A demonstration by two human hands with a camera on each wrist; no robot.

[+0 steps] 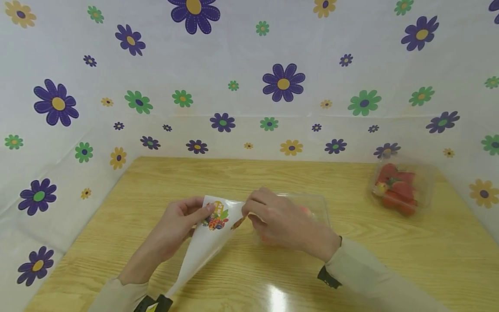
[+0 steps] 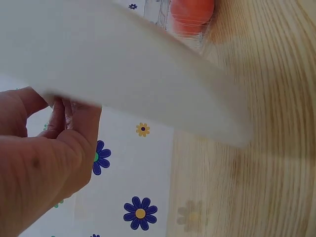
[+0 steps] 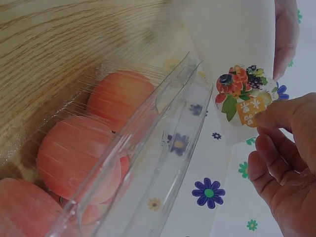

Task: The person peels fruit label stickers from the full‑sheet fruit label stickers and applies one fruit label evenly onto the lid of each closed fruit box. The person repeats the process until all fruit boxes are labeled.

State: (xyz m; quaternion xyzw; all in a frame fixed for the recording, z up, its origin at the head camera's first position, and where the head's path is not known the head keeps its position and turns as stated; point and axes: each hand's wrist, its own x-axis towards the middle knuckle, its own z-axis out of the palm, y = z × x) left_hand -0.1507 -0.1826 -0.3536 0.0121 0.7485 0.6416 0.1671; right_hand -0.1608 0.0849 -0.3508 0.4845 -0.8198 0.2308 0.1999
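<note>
My left hand (image 1: 175, 227) pinches the upper left edge of a curled white sheet (image 1: 208, 242), thumb on its face. A colourful fruit sticker (image 1: 218, 219) shows by that thumb. At the sheet's right corner, my right hand (image 1: 277, 216) pinches the edge by a second fruit sticker (image 3: 242, 96), seen almost edge-on from the head. In the right wrist view, the thumb lies at this sticker's orange patch. The sheet narrows down towards my left wrist. Behind my right hand is a clear plastic box (image 1: 326, 208) with round red fruits (image 3: 74, 158) in it.
A second clear box (image 1: 426, 186) with red produce and bits of green stands at the back right of the wooden table (image 1: 331, 281). A white flower-printed cloth (image 1: 249, 56) hangs behind and at both sides of the table.
</note>
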